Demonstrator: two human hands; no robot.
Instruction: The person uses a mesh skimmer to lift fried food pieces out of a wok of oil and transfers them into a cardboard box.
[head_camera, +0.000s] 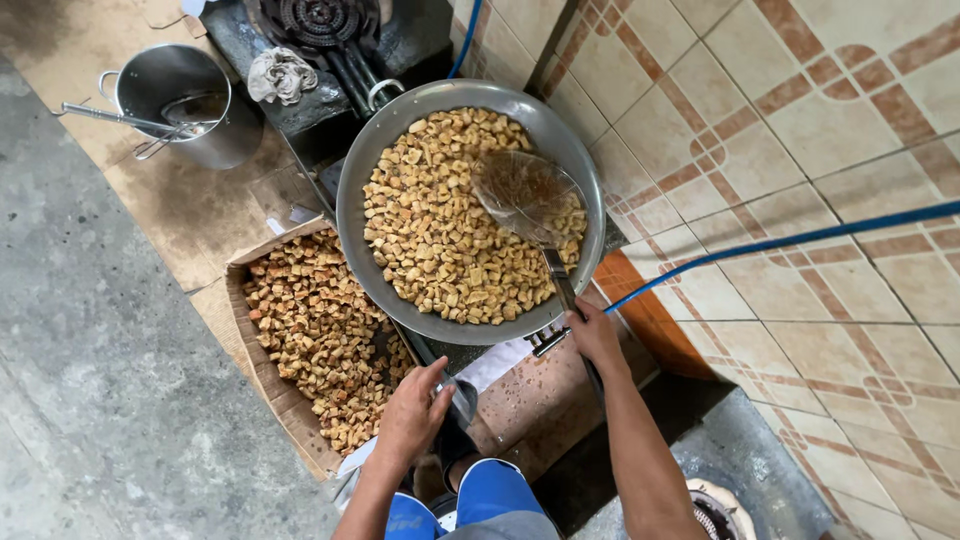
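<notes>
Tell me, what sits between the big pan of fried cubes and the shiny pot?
In the head view, between the big pan and the shiny pot lies a crumpled grey rag on the dark stove edge.

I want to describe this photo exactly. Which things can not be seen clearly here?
All in the head view:
- Left hand: its fingers cover the grey thing it grips.
- Right hand: closed around the skimmer handle, hiding that part.
- Pan: fried cubes cover its bottom.
- Burner: cut by the top edge.
- Pot: its contents are too dark to tell.
</notes>
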